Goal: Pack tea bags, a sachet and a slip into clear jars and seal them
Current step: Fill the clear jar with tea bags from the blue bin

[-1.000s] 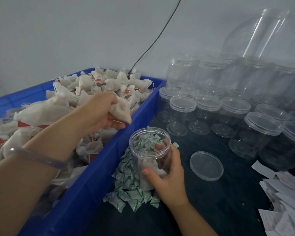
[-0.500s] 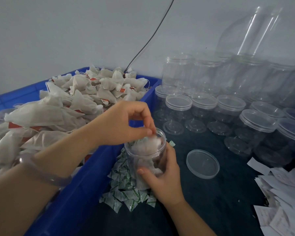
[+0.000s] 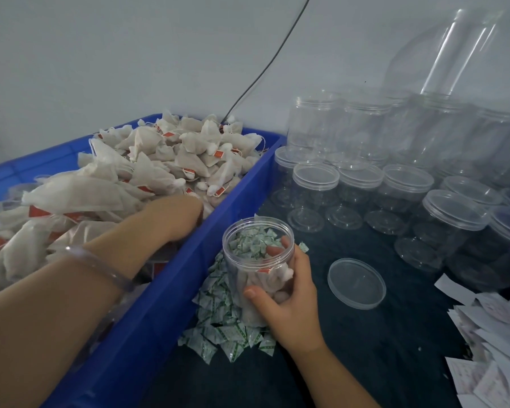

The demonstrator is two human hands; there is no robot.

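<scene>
My right hand grips an open clear jar standing on the dark table, with a few tea bags lying in its bottom. My left hand reaches down into the blue crate among the white tea bags with red tags; its fingers are hidden among the bags. Green-and-white sachets lie in a heap under and behind the jar. The jar's loose lid rests flat on the table to the right. White paper slips are piled at the right edge.
Several lidded clear jars stand in rows behind the loose lid, with taller open jars stacked behind them against the wall. A black cable runs down the wall to the crate's far corner.
My left hand dropped a tea bag into the jar, then moved left and back into the crate. My right hand kept holding the jar in place.
</scene>
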